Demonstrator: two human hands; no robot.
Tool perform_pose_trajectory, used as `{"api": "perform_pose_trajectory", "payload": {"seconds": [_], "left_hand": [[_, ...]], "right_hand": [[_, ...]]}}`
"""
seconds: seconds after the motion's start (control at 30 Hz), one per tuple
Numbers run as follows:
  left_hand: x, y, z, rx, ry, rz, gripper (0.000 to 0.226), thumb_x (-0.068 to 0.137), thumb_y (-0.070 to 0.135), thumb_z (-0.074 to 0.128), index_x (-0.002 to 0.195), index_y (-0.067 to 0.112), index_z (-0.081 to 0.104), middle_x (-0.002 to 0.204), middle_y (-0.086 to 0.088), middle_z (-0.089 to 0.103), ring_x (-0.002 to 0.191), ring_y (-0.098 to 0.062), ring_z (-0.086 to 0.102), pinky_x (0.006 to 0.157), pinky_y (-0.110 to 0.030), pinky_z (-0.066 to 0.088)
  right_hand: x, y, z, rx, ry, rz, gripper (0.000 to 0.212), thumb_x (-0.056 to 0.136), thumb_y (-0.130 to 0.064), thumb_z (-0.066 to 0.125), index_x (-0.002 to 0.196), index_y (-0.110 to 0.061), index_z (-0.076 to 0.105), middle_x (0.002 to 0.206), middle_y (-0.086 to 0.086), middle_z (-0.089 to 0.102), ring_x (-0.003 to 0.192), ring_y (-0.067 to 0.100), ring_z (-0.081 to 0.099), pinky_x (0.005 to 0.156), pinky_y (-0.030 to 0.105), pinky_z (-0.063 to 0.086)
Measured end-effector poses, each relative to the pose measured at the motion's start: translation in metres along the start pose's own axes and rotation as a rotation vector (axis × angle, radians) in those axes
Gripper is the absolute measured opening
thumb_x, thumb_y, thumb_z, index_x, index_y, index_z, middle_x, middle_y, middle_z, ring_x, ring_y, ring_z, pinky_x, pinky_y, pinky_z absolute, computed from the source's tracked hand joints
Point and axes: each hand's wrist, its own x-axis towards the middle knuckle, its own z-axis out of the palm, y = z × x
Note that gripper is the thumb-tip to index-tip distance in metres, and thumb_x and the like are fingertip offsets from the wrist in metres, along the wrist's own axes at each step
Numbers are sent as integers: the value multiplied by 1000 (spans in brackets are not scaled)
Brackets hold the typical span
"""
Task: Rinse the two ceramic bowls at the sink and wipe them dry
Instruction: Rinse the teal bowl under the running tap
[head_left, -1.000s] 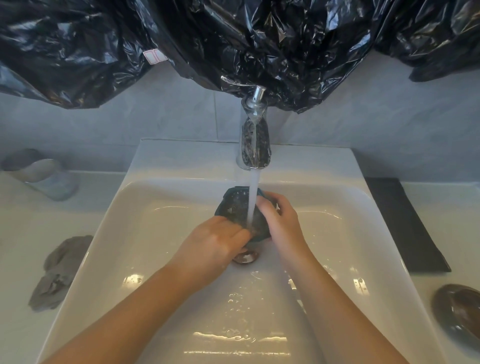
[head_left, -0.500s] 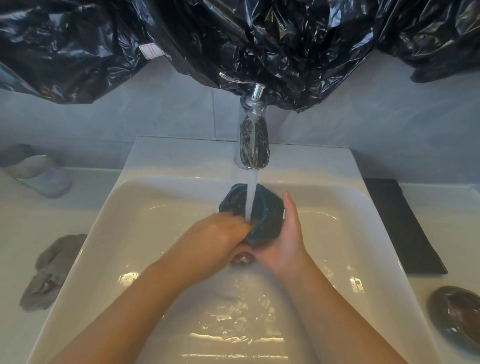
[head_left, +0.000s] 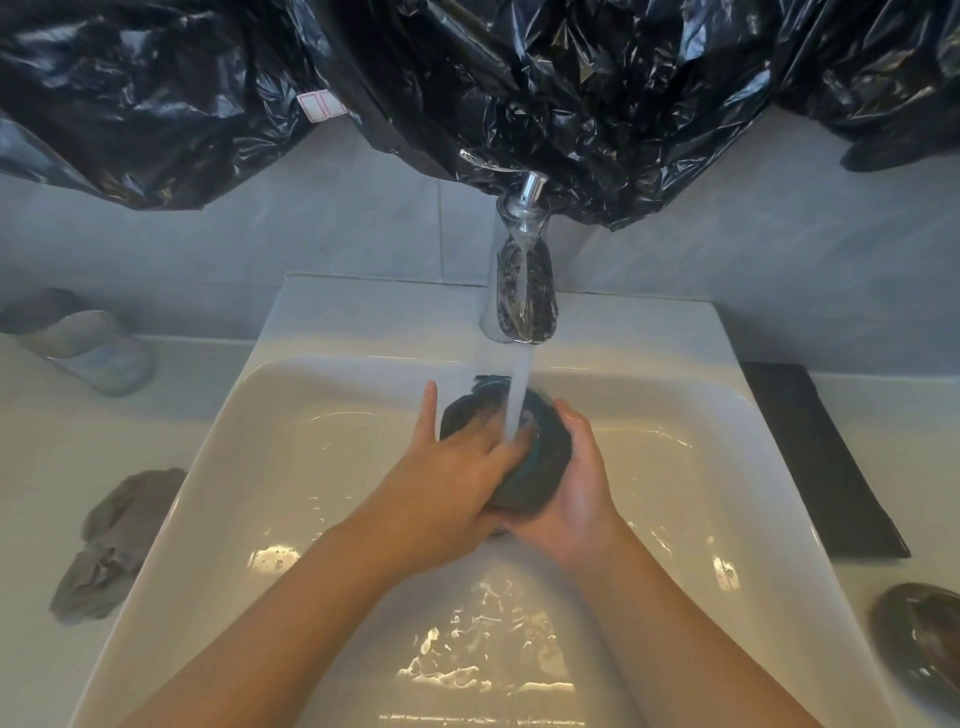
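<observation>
A dark teal ceramic bowl (head_left: 540, 457) is held tilted under the running stream from the chrome faucet (head_left: 519, 280), above the middle of the white sink (head_left: 291, 426). My right hand (head_left: 576, 499) cups the bowl from below and the right. My left hand (head_left: 452, 478) lies across the bowl's mouth, fingers inside it and the thumb sticking up. A second, brown ceramic bowl (head_left: 922, 636) sits on the counter at the far right edge. A grey cloth (head_left: 111, 540) lies crumpled on the counter left of the sink.
Water pools and ripples in the basin's near half. A pale cup (head_left: 88, 348) lies on its side at the back left. A black mat (head_left: 821, 457) lies right of the sink. Black plastic sheeting (head_left: 467, 88) hangs over the wall above the faucet.
The bowl has turned in my hands under the stream. My left hand has slid further over and into its mouth, thumb now raised, and my right hand has shifted under it.
</observation>
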Motion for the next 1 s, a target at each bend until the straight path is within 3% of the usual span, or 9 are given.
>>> {"api": "perform_pose_trajectory", "payload": {"seconds": [0.13,0.2,0.3,0.43,0.53,0.67,0.8,0.9,1.0], "left_hand": [[-1,1,-1,-149,176,105,69,68,21,82,130,21,52,133,1,59,127,-16,52,106,-66,-1],[-6,-3,1,-243,224,112,56,71,24,76,124,26,58,120,8,67,114,-9,60,110,-64,1],[-10,-8,1,-352,292,110,46,75,27,72,119,30,61,107,14,72,101,-3,64,116,-60,11],[-14,-12,1,-172,380,116,34,82,31,64,115,28,58,92,8,74,82,-12,70,112,-59,20],[-11,-7,-4,18,287,32,36,81,42,50,102,20,68,79,3,72,73,-18,70,114,-57,15],[-3,-9,-4,63,172,19,63,70,53,71,119,15,61,110,-5,71,102,-21,68,107,-69,21],[0,-10,-4,-86,72,90,81,73,38,77,141,20,36,143,-5,49,134,-23,44,106,-72,8],[-3,-4,2,-240,128,80,67,76,28,75,137,24,47,142,3,51,138,-20,38,110,-69,2],[-9,-3,8,-444,268,35,53,72,25,74,123,32,61,116,14,68,115,-5,57,115,-59,5]], "right_hand": [[-1,0,-2,47,0,14,64,78,-55,49,123,-15,69,115,17,71,111,36,64,86,45,51],[-2,-1,-1,76,-5,15,64,78,-55,47,122,-14,69,111,18,72,103,36,67,85,46,51],[-3,-2,1,55,-22,-13,68,78,-55,46,126,-12,67,118,20,69,107,37,65,91,49,49],[-4,-1,5,51,-28,-21,70,80,-55,48,133,-13,61,131,22,62,121,39,58,96,51,46],[-2,-1,4,37,3,-48,63,89,-53,43,134,-12,60,125,19,64,117,37,59,87,46,54],[-4,-2,3,20,5,-24,56,94,-52,38,123,-15,68,115,15,70,106,34,65,77,46,56],[-2,-1,3,-20,8,-11,59,93,-52,37,129,-14,65,120,14,67,110,34,62,76,42,55],[-1,1,1,-1,9,16,62,91,-53,39,131,-13,63,122,16,65,116,37,58,80,41,53],[-1,0,1,22,-4,-2,61,90,-53,39,120,-10,70,117,19,67,110,38,62,86,44,51]]}}
